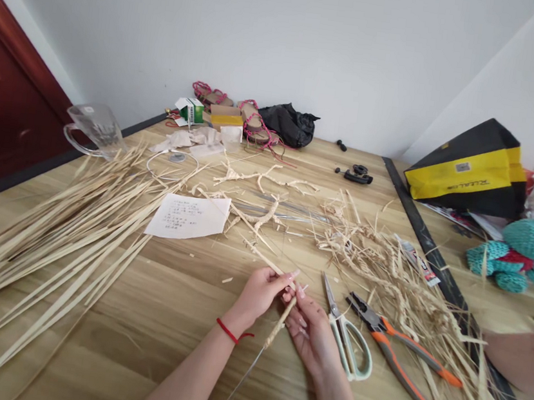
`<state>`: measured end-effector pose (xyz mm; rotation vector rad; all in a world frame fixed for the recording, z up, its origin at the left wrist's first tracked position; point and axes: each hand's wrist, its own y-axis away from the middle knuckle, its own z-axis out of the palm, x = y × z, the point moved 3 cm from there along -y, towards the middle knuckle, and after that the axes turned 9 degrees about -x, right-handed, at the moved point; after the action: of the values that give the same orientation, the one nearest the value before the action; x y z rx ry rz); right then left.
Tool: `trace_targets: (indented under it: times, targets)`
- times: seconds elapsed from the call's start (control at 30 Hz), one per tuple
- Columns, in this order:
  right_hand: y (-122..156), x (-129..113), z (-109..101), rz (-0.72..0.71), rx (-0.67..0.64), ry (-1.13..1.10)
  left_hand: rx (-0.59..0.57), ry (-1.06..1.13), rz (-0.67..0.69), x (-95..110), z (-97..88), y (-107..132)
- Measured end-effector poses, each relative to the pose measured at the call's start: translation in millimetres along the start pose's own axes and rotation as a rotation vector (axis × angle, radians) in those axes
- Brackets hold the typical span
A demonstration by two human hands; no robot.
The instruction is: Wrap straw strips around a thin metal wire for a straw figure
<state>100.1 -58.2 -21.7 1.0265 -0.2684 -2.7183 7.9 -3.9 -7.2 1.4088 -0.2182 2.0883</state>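
Wood-grain bench (pixel 152 303), dark strip along its left edge, another toward the right. Bundle of long, pale straw (pixel 73 228), loose, spread from the left edge toward the middle. Heap of tangled straw scraps (pixel 386 260), along the right-hand strip. Black-and-yellow bag (pixel 469 176), beyond that strip, far right corner. Glass mug (pixel 95 130), tilted, at the left edge near the far corner. Pliers (pixel 403 363), orange-and-grey handles spread, beside the heap. Left hand (pixel 262 293), red cord at wrist, thumb and fingers drawn together in a pinch on a straw strip. Right hand (pixel 312 329), fingers curled, thumb and fingertips closed around the upper end of a wire. Scissors (pixel 345 336), pale green handles, between right hand and pliers. Handwritten sheet (pixel 189 216), beside the bundle. Straw-wrapped wire (pixel 279 325), held between both hands above the bench's near half, bare end slanting toward the near edge. Straw strip (pixel 264 258), running from the left hand toward the far left.
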Motion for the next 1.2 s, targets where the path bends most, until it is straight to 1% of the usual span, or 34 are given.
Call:
trace_targets:
  times: [0.07, 0.2, 0.27, 0.43, 0.53, 0.7, 0.87, 0.97, 1.2]
  targets:
    - [-1, 0, 0, -0.011, 0.034, -0.004, -0.004, 0.010, 0.014, 1, 0.8, 0]
    - [-2, 2, -3, -0.026, 0.067, -0.011, -0.050, 0.045, 0.022, 2, 3.4, 1]
    - [-2, 3, -5, -0.032, 0.077, -0.018, -0.043, 0.055, 0.031, 3, 3.3, 2]
    - [-2, 4, -5, -0.033, 0.076, -0.039, 0.023, 0.064, 0.054, 1, -0.6, 1]
    - [-2, 3, -4, -0.026, 0.060, -0.065, 0.086, 0.075, 0.062, -1, -4.0, 1]
    - [-1, 3, -5, 0.007, 0.041, -0.135, 0.179, 0.208, 0.101, 2, -11.6, 2]
    - [-1, 3, -8, -0.001, 0.057, -0.144, 0.279, 0.454, 0.162, 10, -29.2, 2]
    - [-1, 2, -8, -0.010, 0.058, -0.155, 0.310, 0.608, 0.204, 17, -43.9, 3]
    - [0, -2, -7, -0.052, 0.047, -0.146, 0.372, 0.877, 0.384, 35, -80.1, 8]
